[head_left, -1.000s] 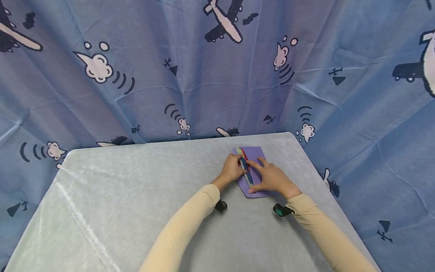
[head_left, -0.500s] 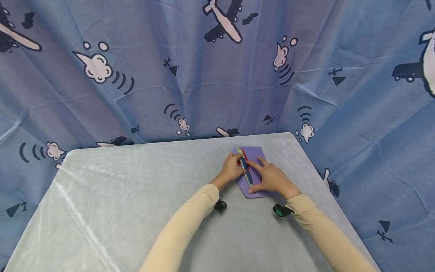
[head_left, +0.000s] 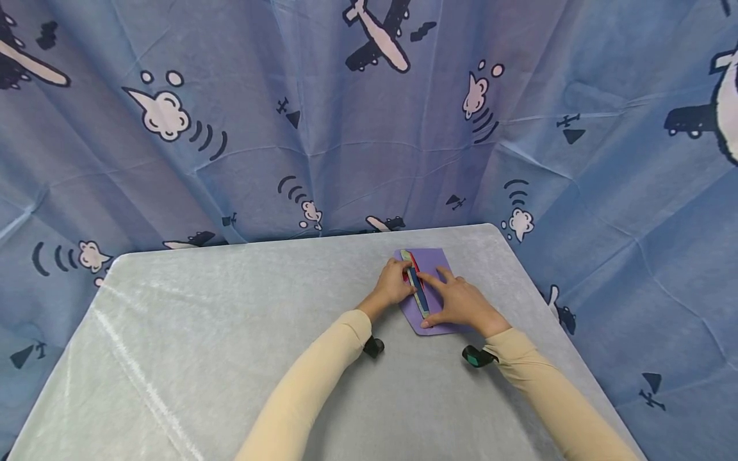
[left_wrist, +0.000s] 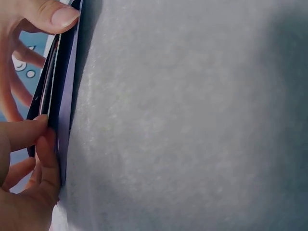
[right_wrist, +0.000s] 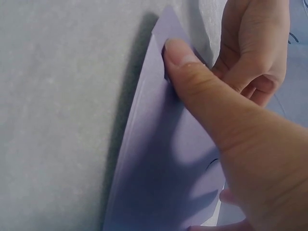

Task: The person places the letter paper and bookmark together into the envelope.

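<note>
A purple card-like sheet (head_left: 431, 258) lies on the table toward its far right corner. Along its left part runs a narrow layered strip (head_left: 423, 301), dark blue with pale green edges and some red beside it. My left hand (head_left: 394, 283) pinches the strip near its middle, thumb and fingers on its edges. On the right, my right hand (head_left: 464, 302) is spread over the sheet. Its thumb (right_wrist: 192, 72) presses by the strip's near end, and its forefinger touches the strip farther up. In the left wrist view the layers (left_wrist: 61, 72) appear edge-on; what they are is unclear.
A pale grey cloth covers the table (head_left: 230, 333). Behind and to the right hangs a blue curtain (head_left: 357, 128) printed with airplanes. Dark wrist cameras (head_left: 373, 347) sit under the cream sleeves (head_left: 317, 378).
</note>
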A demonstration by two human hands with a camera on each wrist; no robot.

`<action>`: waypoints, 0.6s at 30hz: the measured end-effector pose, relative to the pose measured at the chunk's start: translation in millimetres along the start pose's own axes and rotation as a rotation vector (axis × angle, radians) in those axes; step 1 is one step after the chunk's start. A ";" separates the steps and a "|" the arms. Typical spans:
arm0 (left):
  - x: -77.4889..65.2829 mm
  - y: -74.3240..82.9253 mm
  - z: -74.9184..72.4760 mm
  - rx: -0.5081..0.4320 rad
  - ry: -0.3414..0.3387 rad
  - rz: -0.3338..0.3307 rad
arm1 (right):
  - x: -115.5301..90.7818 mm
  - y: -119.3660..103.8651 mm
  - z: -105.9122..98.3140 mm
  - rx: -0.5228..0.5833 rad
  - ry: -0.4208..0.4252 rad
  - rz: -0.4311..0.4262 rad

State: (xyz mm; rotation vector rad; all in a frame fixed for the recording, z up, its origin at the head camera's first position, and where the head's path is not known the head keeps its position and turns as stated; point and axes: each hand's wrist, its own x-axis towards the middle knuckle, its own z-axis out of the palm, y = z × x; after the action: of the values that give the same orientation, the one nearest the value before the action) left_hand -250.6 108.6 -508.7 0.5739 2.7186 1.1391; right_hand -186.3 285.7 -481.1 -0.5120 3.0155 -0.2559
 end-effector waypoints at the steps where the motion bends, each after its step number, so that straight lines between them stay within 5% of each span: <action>1: -0.4 -0.3 0.0 -0.004 0.005 -0.002 | 0.0 0.0 0.2 0.000 0.002 -0.003; 9: -7.9 2.1 -3.7 -0.007 0.062 -0.060 | 0.0 -0.1 1.1 0.001 0.000 0.003; 18: -16.7 4.5 -3.7 0.095 0.076 -0.086 | 0.0 0.6 2.0 0.007 0.001 0.006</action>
State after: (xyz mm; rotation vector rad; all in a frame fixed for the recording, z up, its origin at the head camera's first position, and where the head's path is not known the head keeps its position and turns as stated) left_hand -235.0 102.4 -503.1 0.4293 2.8444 1.0370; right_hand -186.2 286.0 -483.2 -0.5029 3.0153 -0.2657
